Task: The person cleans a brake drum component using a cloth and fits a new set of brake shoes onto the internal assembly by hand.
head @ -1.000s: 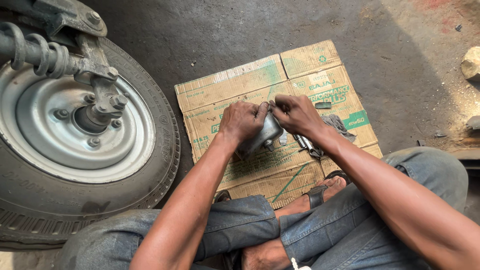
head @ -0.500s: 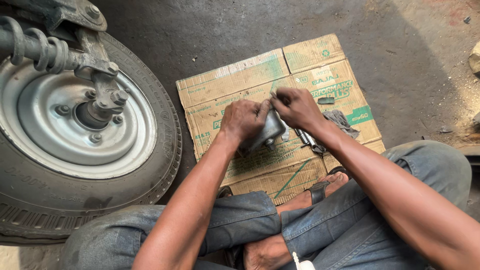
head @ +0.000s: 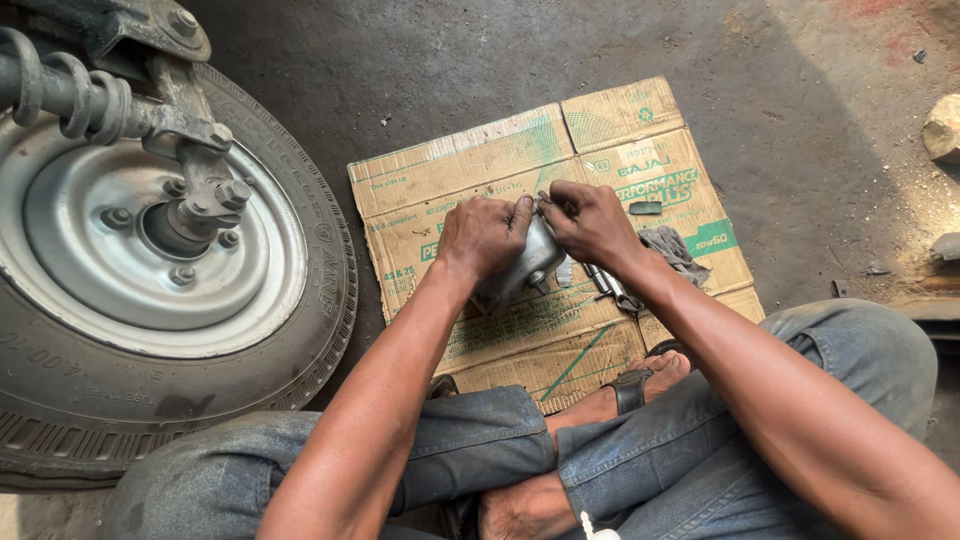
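Note:
Over a flattened cardboard sheet (head: 470, 165) on the ground, both my hands grip a grey metal part (head: 532, 262), rounded like a small housing. My left hand (head: 482, 235) wraps its left side and top. My right hand (head: 588, 222) pinches its upper right edge with the fingertips. Most of the part is hidden under my fingers. A dirty grey rag (head: 672, 248) and some small metal tools (head: 605, 285) lie on the cardboard just right of the part, beside my right wrist.
A wheel with a grey steel rim (head: 150, 250), its black tyre (head: 330, 270) and a coil-spring strut (head: 80, 95) stands at the left. My crossed legs in jeans (head: 480, 460) and a sandalled foot (head: 640, 380) fill the bottom. Stones (head: 942, 128) lie on the concrete at right.
Both hands keep hold of the metal part; my fingers have shifted slightly on its top. The view has drifted a little, nothing else moved.

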